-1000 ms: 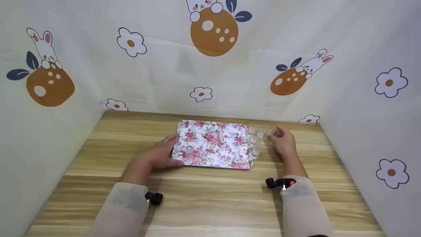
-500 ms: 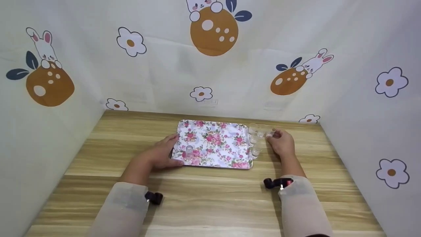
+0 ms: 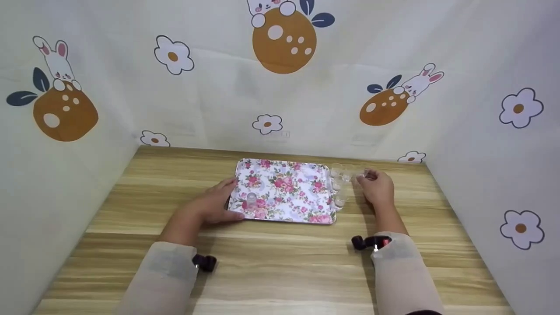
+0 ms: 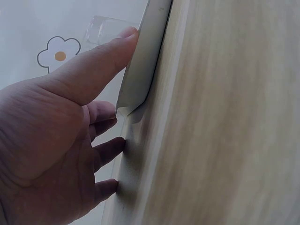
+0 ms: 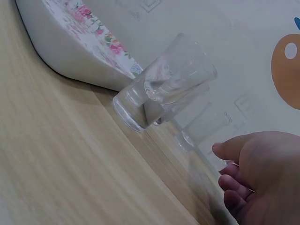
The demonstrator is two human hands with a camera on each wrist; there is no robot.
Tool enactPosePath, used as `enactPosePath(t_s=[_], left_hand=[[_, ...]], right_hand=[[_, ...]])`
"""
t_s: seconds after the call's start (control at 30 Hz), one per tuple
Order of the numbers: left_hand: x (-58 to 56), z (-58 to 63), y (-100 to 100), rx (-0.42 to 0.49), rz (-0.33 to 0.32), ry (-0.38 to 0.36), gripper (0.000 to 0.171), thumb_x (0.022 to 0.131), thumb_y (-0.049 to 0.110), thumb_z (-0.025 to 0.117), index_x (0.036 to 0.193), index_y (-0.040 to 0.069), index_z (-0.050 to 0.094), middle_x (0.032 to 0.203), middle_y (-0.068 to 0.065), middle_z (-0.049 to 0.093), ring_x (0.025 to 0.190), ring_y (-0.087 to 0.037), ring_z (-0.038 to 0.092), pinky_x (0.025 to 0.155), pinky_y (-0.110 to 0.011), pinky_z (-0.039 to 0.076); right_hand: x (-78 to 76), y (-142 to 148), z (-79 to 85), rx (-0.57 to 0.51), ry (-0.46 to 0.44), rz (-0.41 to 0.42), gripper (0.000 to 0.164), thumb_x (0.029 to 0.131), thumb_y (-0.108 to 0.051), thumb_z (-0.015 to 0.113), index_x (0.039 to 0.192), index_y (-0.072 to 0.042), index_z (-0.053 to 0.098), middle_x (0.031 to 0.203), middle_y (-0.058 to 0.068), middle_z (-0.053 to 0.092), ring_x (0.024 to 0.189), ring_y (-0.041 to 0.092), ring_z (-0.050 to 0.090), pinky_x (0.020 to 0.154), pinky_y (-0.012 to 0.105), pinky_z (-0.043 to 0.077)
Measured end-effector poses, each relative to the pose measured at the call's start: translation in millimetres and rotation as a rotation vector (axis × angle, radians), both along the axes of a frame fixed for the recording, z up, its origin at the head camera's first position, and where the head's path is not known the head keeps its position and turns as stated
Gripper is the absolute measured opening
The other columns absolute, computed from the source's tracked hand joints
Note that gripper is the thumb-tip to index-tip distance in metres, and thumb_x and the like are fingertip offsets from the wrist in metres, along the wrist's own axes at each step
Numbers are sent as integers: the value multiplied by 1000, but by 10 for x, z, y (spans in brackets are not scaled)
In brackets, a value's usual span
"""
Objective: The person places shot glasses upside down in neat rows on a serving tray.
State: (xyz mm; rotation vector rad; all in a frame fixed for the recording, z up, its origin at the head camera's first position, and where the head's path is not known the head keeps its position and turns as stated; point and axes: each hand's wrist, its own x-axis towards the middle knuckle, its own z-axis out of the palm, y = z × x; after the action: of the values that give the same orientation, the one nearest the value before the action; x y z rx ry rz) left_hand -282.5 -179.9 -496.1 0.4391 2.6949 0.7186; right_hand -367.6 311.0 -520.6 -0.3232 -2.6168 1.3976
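A white tray [image 3: 284,188] with pink flowers lies on the wooden table. My left hand [image 3: 218,203] holds its left end, thumb on the front rim and fingers along the left side. One clear shot glass [image 3: 251,199] stands on the tray near its front left corner. Several more clear glasses [image 3: 340,199] stand close by the tray's right edge, some overlapping in view. Right of them, my right hand [image 3: 377,186] pinches another clear shot glass [image 3: 362,173] between thumb and fingers. In the right wrist view, that glass is mostly hidden behind the hand [image 5: 267,173].
Fabric walls [image 3: 210,100] printed with rabbits, oranges and flowers enclose the back and both sides. The back wall rises close behind the tray and glasses. Bare wooden tabletop [image 3: 280,267] stretches in front of the tray between the forearms.
My right hand has moved in slightly, its fingers have closed on the rightmost glass, and it has then shifted slightly to the right. My left hand and the tray have stayed put.
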Motion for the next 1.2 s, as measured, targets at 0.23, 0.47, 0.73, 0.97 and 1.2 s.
enactPosePath(t_s=[0.23, 0.47, 0.73, 0.97, 1.2], left_hand=[[-10, -11, 2, -12, 4, -2, 116, 91, 60, 79, 173, 9, 15, 183, -7, 8, 166, -48, 14, 134, -67, 18], [9, 18, 21, -4, 4, -14, 115, 92, 57, 80, 173, 9, 15, 183, -7, 7, 167, -47, 13, 135, -66, 18], [7, 28, 4, -5, -3, -3, 116, 92, 59, 79, 173, 7, 14, 183, -9, 8, 166, -48, 13, 135, -66, 18], [7, 44, -5, -3, 0, -4, 116, 92, 61, 78, 173, 8, 15, 183, -8, 9, 166, -48, 13, 135, -66, 18], [18, 34, 11, -20, 2, 0, 117, 90, 61, 79, 173, 9, 15, 183, -7, 5, 165, -50, 14, 133, -69, 17]], right_hand=[[37, -20, 150, -78, 16, -45, 51, 98, -26, 73, 138, 4, 66, 136, 23, 69, 129, 32, 65, 111, 38, 54], [76, -77, 276, -80, 76, -100, 42, 96, -25, 75, 129, 1, 72, 128, 21, 74, 119, 28, 68, 103, 33, 56], [91, -341, 363, -204, 143, -41, 42, 95, -22, 78, 130, 1, 70, 128, 19, 74, 116, 24, 70, 96, 22, 59], [184, -782, 485, -297, 137, 75, 39, 94, -25, 83, 126, -7, 71, 119, 11, 71, 111, 21, 67, 92, 22, 59], [355, -1256, 587, -319, 143, 206, 35, 91, -21, 84, 123, -13, 75, 114, 9, 72, 109, 23, 68, 94, 29, 62]])
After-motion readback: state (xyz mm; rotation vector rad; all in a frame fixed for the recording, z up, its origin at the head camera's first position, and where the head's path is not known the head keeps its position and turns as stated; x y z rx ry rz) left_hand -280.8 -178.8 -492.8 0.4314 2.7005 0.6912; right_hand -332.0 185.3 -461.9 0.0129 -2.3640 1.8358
